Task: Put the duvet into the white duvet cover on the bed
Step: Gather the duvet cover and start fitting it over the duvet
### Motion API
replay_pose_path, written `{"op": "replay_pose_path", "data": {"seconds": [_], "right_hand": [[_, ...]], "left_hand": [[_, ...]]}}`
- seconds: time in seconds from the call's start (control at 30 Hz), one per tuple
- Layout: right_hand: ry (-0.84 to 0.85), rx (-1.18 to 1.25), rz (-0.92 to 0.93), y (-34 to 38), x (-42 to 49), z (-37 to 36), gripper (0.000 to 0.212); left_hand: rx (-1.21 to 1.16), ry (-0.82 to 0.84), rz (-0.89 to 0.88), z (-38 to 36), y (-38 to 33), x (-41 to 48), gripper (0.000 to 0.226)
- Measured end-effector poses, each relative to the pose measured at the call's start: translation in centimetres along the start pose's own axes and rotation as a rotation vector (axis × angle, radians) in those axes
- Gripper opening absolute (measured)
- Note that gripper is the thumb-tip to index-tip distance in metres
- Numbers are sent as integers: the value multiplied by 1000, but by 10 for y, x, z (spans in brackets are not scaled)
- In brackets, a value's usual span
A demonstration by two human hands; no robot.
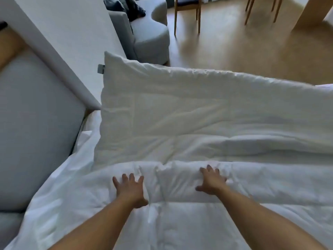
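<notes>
Duvet, white, quilted and puffy, lies across the bed, its far edge raised. Left hand and right hand press its near fold, fingers spread flat, each grip holding nothing.

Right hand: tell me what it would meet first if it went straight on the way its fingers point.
The right hand, flat on the duvet, points forward. Straight on, it would likely meet more duvet, then its raised far edge; depth is unclear.
</notes>
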State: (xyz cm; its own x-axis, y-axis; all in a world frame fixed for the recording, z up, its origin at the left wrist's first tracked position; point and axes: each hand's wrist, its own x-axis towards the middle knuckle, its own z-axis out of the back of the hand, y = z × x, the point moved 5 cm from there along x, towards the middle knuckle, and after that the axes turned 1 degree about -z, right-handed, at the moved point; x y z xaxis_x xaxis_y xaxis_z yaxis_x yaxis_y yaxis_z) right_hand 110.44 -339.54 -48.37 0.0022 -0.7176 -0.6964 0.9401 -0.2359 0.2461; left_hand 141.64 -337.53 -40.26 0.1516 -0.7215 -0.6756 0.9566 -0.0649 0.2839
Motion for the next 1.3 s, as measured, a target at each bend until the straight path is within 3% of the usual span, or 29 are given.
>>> {"op": "replay_pose_path", "data": {"seconds": [0.13,0.2,0.27,0.33,0.37,0.43,0.5,0.63,0.73,0.97,1.13,1.3], "right_hand": [[-202,-221,22,4,29,-12,122],[-174,-246,18,0,47,-8,137],[-107,-253,21,-8,54,-11,138],[-126,-236,63,-12,43,-27,126],[-167,-214,77,-14,29,-40,116],[-228,-157,45,-22,-10,-70,96],[-252,-33,-55,-40,-53,-96,76],[-279,90,-131,-72,-138,-137,51],[-292,-85,-127,-86,-201,-149,52],[-439,-230,-95,-114,-359,-175,52],[-394,-276,-98,-140,-446,-218,32],[-286,-267,-123,-183,-512,-278,29]], "left_hand": [[94,-159,28,-6,47,31,119],[105,-227,13,10,52,58,136],[83,-195,20,16,53,79,147],[-7,-101,1,2,48,77,134],[-27,-100,-19,-9,44,69,113],[23,-207,-73,-27,36,42,64],[91,-307,-115,-48,28,2,44],[62,-390,-133,-94,29,-83,47],[-35,-409,-91,-126,36,-155,40],[-136,-744,-19,-210,76,-336,37],[-112,-702,-102,-282,65,-409,42],[-88,-565,-171,-357,39,-439,51]]}}
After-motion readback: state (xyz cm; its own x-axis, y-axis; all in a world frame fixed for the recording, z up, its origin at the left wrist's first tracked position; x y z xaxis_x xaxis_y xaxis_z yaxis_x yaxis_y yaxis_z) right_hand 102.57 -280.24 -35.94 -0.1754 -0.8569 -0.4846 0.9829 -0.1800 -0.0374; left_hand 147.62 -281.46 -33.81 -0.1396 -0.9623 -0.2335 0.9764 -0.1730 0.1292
